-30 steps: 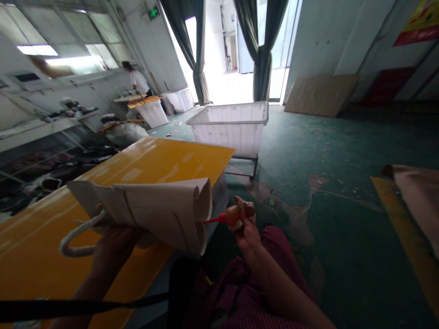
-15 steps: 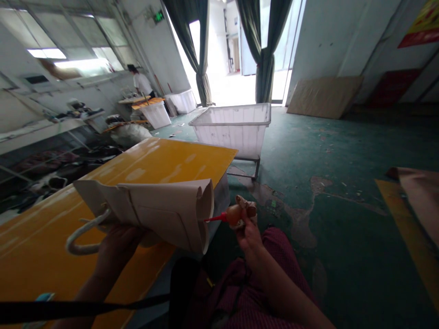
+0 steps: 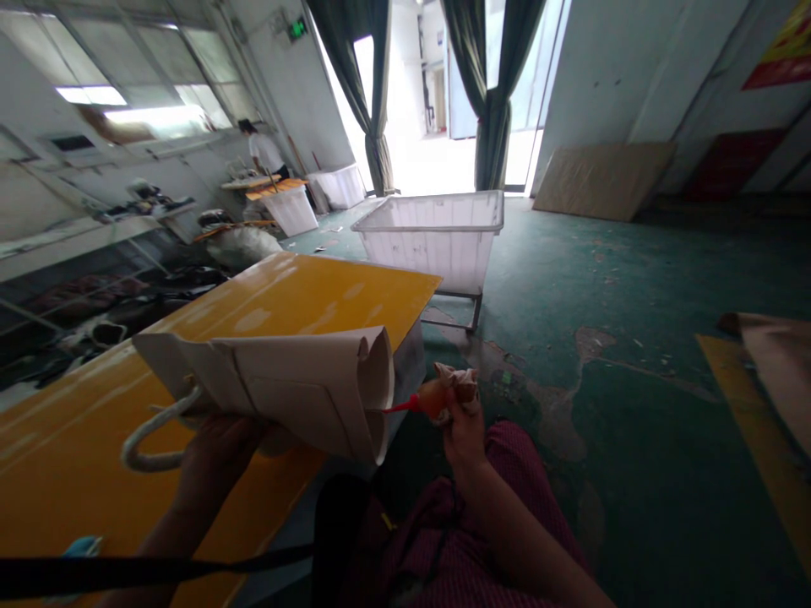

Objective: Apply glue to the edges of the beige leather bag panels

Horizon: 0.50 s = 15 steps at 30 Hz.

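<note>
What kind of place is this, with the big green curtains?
Probably a workshop or small factory: there's a flat yellow worktable, a large white plastic bin, and a rounded amber bottle with a red nozzle in the right hand.

My right hand (image 3: 467, 432) sits slightly farther right than a second ago, and the bottle (image 3: 432, 397) with it, its red nozzle (image 3: 405, 405) drawn back a little from the cream bag's (image 3: 291, 384) open end. More of a teal object (image 3: 82, 545) shows above the black strap (image 3: 158, 568).
</note>
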Each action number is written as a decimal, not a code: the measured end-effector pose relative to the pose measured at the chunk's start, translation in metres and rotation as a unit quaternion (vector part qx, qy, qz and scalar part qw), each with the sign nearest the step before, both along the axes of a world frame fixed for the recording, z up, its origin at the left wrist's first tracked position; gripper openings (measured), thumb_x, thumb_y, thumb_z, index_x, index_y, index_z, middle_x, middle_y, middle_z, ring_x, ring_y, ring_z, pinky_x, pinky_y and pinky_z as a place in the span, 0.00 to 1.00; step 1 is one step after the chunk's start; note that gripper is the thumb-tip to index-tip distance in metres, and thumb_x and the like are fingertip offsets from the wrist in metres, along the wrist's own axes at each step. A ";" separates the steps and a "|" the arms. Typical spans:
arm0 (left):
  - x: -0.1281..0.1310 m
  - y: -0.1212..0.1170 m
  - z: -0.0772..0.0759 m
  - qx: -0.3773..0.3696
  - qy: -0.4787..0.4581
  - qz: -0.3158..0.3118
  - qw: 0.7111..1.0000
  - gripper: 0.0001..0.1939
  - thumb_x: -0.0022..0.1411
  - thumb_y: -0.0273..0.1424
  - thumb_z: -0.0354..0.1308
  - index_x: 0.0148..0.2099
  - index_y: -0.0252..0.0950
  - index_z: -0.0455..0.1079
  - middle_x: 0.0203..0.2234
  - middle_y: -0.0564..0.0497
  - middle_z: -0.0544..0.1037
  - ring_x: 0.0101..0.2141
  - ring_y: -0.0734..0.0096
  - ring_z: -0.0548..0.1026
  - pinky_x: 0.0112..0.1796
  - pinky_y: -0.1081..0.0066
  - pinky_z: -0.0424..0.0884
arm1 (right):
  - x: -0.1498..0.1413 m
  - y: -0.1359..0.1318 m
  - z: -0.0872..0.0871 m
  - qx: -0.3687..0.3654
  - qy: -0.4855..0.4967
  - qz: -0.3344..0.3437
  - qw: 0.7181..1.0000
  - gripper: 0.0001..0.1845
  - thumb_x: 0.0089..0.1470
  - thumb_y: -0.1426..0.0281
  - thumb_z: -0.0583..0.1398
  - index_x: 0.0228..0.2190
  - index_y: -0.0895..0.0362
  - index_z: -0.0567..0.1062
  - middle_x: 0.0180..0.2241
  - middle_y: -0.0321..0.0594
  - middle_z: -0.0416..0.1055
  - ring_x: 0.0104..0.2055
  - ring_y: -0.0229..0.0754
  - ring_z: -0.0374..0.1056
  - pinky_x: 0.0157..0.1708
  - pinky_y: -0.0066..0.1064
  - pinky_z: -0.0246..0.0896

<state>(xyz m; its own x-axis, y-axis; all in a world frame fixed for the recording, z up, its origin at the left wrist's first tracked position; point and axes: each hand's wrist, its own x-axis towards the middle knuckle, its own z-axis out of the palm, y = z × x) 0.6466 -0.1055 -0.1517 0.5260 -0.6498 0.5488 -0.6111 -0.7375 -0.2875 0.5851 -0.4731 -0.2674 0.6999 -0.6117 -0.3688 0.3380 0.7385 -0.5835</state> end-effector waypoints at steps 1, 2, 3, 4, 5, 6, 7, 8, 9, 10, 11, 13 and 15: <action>0.000 0.001 -0.002 -0.006 0.009 0.005 1.000 0.20 0.70 0.34 0.53 0.27 0.37 0.76 0.24 0.46 0.77 0.28 0.62 0.76 0.29 0.67 0.71 | 0.000 0.000 -0.002 -0.011 0.000 -0.008 1.000 0.37 0.31 0.60 0.78 0.45 0.53 0.76 0.43 0.36 0.77 0.39 0.39 0.73 0.35 0.28 0.70; 0.000 0.002 -0.004 -0.014 0.021 0.012 1.000 0.20 0.70 0.35 0.52 0.27 0.36 0.76 0.24 0.45 0.77 0.29 0.62 0.77 0.29 0.66 0.71 | 0.001 0.000 -0.003 -0.019 0.000 -0.014 1.000 0.37 0.31 0.60 0.78 0.46 0.54 0.75 0.43 0.36 0.77 0.40 0.39 0.72 0.37 0.29 0.70; 0.000 0.002 -0.006 -0.024 0.030 0.022 0.999 0.21 0.71 0.37 0.51 0.28 0.36 0.76 0.24 0.45 0.77 0.29 0.62 0.77 0.29 0.66 0.71 | 0.002 0.000 -0.005 -0.028 -0.002 -0.018 0.999 0.37 0.32 0.61 0.77 0.46 0.54 0.75 0.43 0.37 0.77 0.40 0.39 0.72 0.38 0.29 0.70; -0.001 0.002 -0.007 -0.034 0.036 0.029 0.998 0.23 0.71 0.38 0.49 0.28 0.36 0.76 0.24 0.44 0.77 0.29 0.61 0.77 0.29 0.65 0.71 | 0.004 0.000 -0.006 -0.037 -0.006 -0.018 0.999 0.37 0.33 0.61 0.77 0.47 0.55 0.75 0.44 0.38 0.77 0.40 0.40 0.72 0.40 0.29 0.70; -0.001 0.002 -0.008 -0.041 0.037 0.036 0.998 0.24 0.72 0.39 0.47 0.28 0.35 0.76 0.25 0.44 0.77 0.29 0.61 0.77 0.29 0.64 0.70 | 0.005 0.001 -0.007 -0.047 -0.013 -0.018 0.999 0.37 0.34 0.61 0.77 0.47 0.55 0.75 0.44 0.39 0.77 0.41 0.40 0.72 0.41 0.30 0.70; -0.002 0.001 -0.008 -0.045 0.035 0.038 0.998 0.25 0.73 0.39 0.46 0.28 0.35 0.75 0.25 0.43 0.77 0.29 0.60 0.77 0.29 0.63 0.70 | 0.007 0.001 -0.008 -0.053 -0.018 -0.017 0.998 0.36 0.34 0.61 0.77 0.47 0.55 0.76 0.45 0.39 0.77 0.42 0.40 0.72 0.42 0.30 0.70; -0.002 0.000 -0.007 -0.044 0.030 0.033 0.998 0.25 0.73 0.38 0.46 0.28 0.35 0.75 0.25 0.43 0.77 0.29 0.60 0.77 0.29 0.63 0.70 | 0.009 0.000 -0.009 -0.055 -0.019 -0.017 0.998 0.36 0.34 0.60 0.76 0.47 0.56 0.76 0.45 0.40 0.77 0.42 0.40 0.72 0.42 0.31 0.70; -0.002 0.000 -0.006 -0.037 0.024 0.022 0.999 0.23 0.73 0.37 0.48 0.28 0.35 0.75 0.24 0.44 0.77 0.29 0.60 0.77 0.29 0.64 0.70 | 0.010 0.000 -0.010 -0.052 -0.019 -0.017 0.998 0.37 0.34 0.60 0.77 0.47 0.56 0.76 0.45 0.39 0.77 0.42 0.40 0.73 0.43 0.31 0.70; -0.002 -0.001 -0.004 -0.028 0.019 0.011 0.999 0.21 0.73 0.35 0.50 0.28 0.35 0.75 0.24 0.45 0.77 0.29 0.61 0.77 0.29 0.65 0.71 | 0.011 -0.001 -0.011 -0.045 -0.018 -0.017 0.999 0.37 0.33 0.61 0.77 0.47 0.56 0.76 0.45 0.39 0.77 0.42 0.40 0.73 0.43 0.31 0.70; -0.002 -0.001 -0.002 -0.016 0.015 0.000 1.000 0.19 0.72 0.33 0.52 0.29 0.35 0.75 0.24 0.45 0.77 0.29 0.61 0.77 0.30 0.66 0.71 | 0.012 -0.001 -0.012 -0.036 -0.017 -0.019 0.999 0.38 0.32 0.61 0.77 0.47 0.55 0.76 0.44 0.38 0.77 0.42 0.40 0.73 0.43 0.31 0.70; -0.002 -0.002 0.000 -0.007 0.008 -0.010 1.000 0.18 0.72 0.31 0.54 0.28 0.35 0.74 0.24 0.46 0.77 0.29 0.62 0.77 0.30 0.67 0.71 | 0.012 -0.003 -0.013 -0.027 -0.017 -0.020 0.999 0.39 0.31 0.61 0.78 0.47 0.55 0.76 0.44 0.38 0.77 0.41 0.40 0.73 0.42 0.30 0.70; -0.002 -0.002 0.003 0.001 -0.012 -0.021 1.000 0.18 0.71 0.30 0.55 0.27 0.35 0.72 0.23 0.47 0.75 0.28 0.63 0.76 0.31 0.67 0.70 | 0.011 -0.005 -0.014 -0.021 -0.022 -0.020 0.999 0.38 0.31 0.61 0.78 0.46 0.55 0.76 0.44 0.38 0.77 0.41 0.39 0.73 0.39 0.29 0.71; -0.002 -0.002 0.004 0.006 -0.021 -0.021 1.000 0.19 0.72 0.31 0.55 0.27 0.35 0.73 0.23 0.47 0.75 0.29 0.63 0.76 0.31 0.68 0.70 | 0.009 -0.008 -0.014 -0.020 -0.031 -0.014 0.999 0.36 0.33 0.61 0.78 0.45 0.56 0.77 0.44 0.39 0.77 0.40 0.40 0.73 0.37 0.28 0.71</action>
